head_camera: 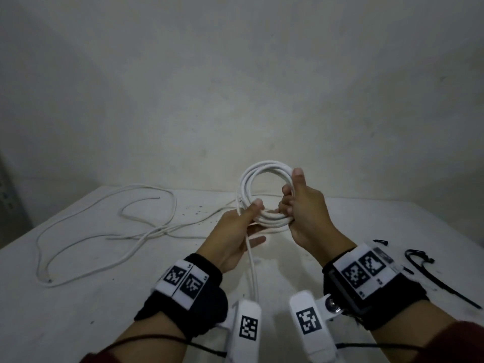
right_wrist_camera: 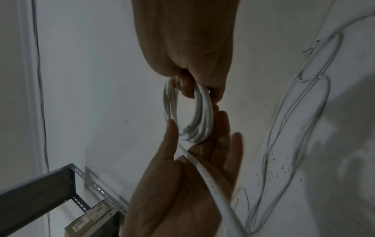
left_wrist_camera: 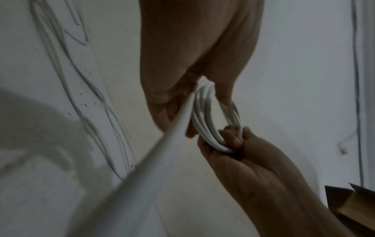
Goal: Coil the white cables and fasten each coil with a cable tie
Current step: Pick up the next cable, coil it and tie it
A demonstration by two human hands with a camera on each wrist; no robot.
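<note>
Left hand (head_camera: 235, 237) pinching upright white cable coil (head_camera: 263, 165), right hand (head_camera: 309, 218) curled round it, loose tail (head_camera: 252, 268) pointing toward wearer

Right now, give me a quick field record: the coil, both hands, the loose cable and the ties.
coil: white round cable coil, several loops, held above the white table, no tie on it
right hand: grips the coil's right side, thumb up
left hand: holds its lower left between thumb and fingers
tail: runs across left palm toward the person
loose white cable: sprawled on table, left
black cable ties: on table, right, untouched
</note>
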